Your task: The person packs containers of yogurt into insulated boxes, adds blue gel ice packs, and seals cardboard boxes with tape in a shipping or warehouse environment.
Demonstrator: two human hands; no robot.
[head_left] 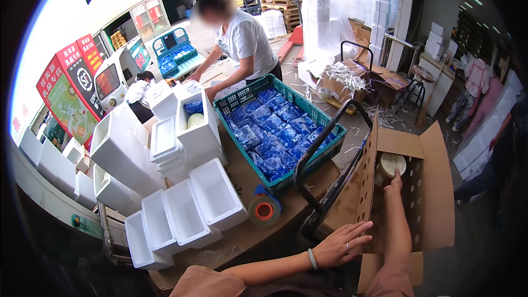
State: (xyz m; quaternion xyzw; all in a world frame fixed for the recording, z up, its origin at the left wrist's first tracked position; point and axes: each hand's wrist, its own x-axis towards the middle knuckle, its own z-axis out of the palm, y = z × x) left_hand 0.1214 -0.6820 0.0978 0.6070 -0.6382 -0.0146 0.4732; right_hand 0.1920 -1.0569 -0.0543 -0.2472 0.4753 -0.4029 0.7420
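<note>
My left hand (343,244), with a ring on one finger and a bracelet at its wrist, rests against the edge of an open cardboard box (439,206). Inside the box, my right hand (394,183) is on a round tub or jar with a pale printed lid (393,164); how far the fingers wrap around it is partly hidden. Holes dot the box walls. To the left stand several open white foam boxes (185,210) and a tape dispenser with a roll of tape (264,210). A green plastic crate (284,187) holds blue ice packs (270,126).
A black-handled cart (303,173) stands between crate and cardboard box. Another person (251,37) reaches toward the stacked foam boxes across the table. A foam box (206,132) holds a blue pack and a round item. Shredded paper (344,77) fills a carton behind.
</note>
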